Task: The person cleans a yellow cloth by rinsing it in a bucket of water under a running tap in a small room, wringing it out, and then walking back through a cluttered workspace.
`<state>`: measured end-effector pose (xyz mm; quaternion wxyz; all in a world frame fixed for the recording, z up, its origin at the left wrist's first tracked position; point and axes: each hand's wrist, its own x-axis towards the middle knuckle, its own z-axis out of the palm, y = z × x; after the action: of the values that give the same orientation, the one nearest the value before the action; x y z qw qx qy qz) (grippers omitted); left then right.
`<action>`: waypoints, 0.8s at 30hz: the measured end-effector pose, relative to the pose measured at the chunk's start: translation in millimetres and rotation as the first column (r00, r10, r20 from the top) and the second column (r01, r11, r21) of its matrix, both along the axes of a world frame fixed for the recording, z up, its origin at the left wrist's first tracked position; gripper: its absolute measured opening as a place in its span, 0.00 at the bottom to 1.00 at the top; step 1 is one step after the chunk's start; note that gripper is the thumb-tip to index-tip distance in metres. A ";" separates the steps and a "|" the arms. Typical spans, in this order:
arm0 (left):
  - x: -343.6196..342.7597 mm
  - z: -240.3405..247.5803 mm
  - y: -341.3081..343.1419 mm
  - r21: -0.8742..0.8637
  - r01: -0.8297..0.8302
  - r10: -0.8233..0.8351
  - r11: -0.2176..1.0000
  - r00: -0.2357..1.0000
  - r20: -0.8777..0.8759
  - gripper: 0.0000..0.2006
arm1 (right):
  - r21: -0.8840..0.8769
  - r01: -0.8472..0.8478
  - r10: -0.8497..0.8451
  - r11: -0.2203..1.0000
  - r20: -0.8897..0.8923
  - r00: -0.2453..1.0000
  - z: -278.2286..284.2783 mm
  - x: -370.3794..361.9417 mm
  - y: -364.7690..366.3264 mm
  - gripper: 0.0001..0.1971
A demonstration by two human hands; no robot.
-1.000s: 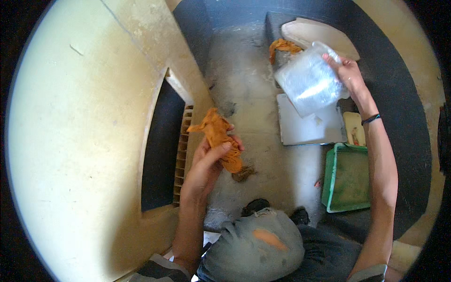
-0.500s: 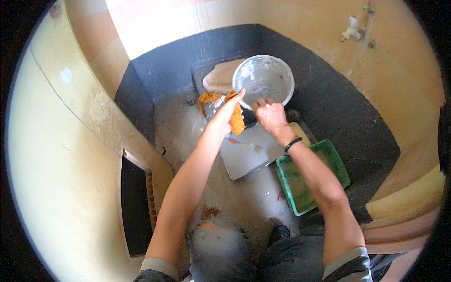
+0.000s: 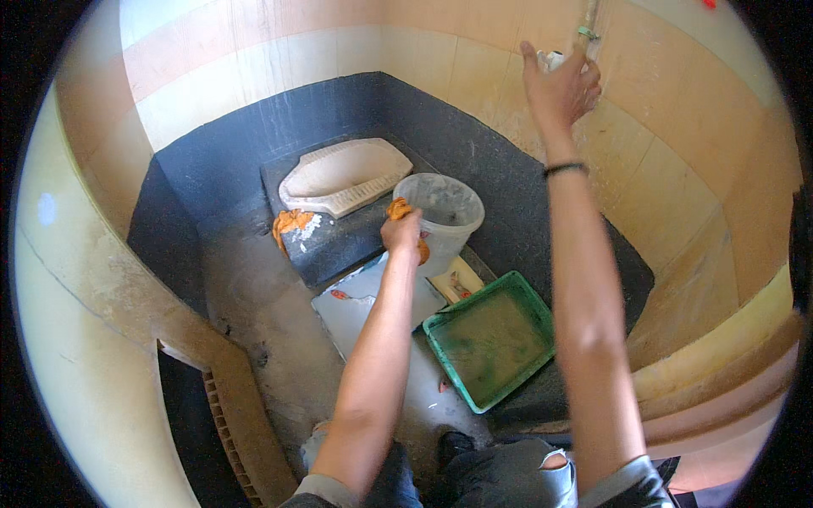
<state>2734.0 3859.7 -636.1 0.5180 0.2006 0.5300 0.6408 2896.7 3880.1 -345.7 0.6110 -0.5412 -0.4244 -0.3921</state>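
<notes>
My left hand [image 3: 401, 235] is closed on an orange cloth [image 3: 398, 208], whose bunched ends stick out above and below the fist. That fist is at the near left side of a pale plastic bucket [image 3: 474, 218], overlapping its rim; whether it touches the bucket I cannot tell. Up on the right wall, my right hand [image 3: 561, 93] reaches to a white tap [image 3: 555, 60]. Its thumb lies on one side of the tap and its curled fingers on the other, hiding most of it. A dark band circles the right wrist.
A beige squat toilet pan [image 3: 343, 176] is set in a dark raised step. Another orange cloth [image 3: 292, 222] lies on the step beside white crumbs [image 3: 310, 227]. Nearer are a grey board [image 3: 330, 317] bearing a red-handled tool [image 3: 340, 295], and a green tray [image 3: 487, 406].
My right hand has risen from the bucket to the wall tap. My left hand, still gripping the orange cloth, is now beside the bucket. The view has shifted right, uncovering the toilet pan.
</notes>
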 end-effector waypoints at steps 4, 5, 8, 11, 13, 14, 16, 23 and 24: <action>5.9 -18.9 22.4 0.083 0.079 -0.093 0.993 0.980 0.178 0.12 | -0.535 -0.037 0.115 0.844 0.113 0.987 24.3 1.9 25.9 0.26; 9.4 -20.7 28.0 0.079 0.089 -0.103 0.993 0.977 0.188 0.12 | -0.619 0.036 0.104 0.785 0.189 0.976 23.8 5.5 31.1 0.25; 17.3 -21.7 40.2 0.133 0.072 -0.095 0.988 0.980 0.174 0.10 | -0.573 -0.100 0.242 0.814 0.178 0.954 19.4 22.5 41.9 0.22; 25.8 -7.2 32.8 0.197 0.121 -0.154 0.973 0.975 0.163 0.11 | -0.271 -0.262 0.296 0.926 0.090 0.951 4.6 63.6 62.8 0.22; 22.3 0.5 28.2 0.259 0.134 -0.153 0.957 0.987 0.055 0.12 | -0.181 -0.229 0.240 0.957 0.041 0.970 -2.1 78.4 64.6 0.23; 17.6 -0.2 28.4 0.259 0.129 -0.147 0.957 0.988 0.052 0.12 | -0.089 -0.196 0.195 0.977 -0.019 0.981 -6.5 77.0 63.4 0.24; 9.7 -0.9 28.0 0.303 0.145 -0.165 0.942 0.985 0.041 0.12 | 0.058 -0.148 0.149 0.987 -0.018 0.989 -16.3 67.6 65.6 0.24; -5.2 -11.2 33.7 0.317 0.140 -0.134 0.938 0.990 -0.043 0.11 | -0.236 -0.673 0.523 0.701 -0.473 0.709 -141.7 8.6 47.3 0.16; -0.7 -3.2 28.6 0.281 0.211 -0.191 0.936 0.977 -0.098 0.11 | -0.410 -0.807 0.567 0.425 -0.574 0.591 -166.5 24.3 57.9 0.14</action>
<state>2733.3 3888.3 -639.3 0.5271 0.3492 0.4248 0.6479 2921.0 3938.0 -512.2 0.5597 -0.5461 -0.5996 0.1702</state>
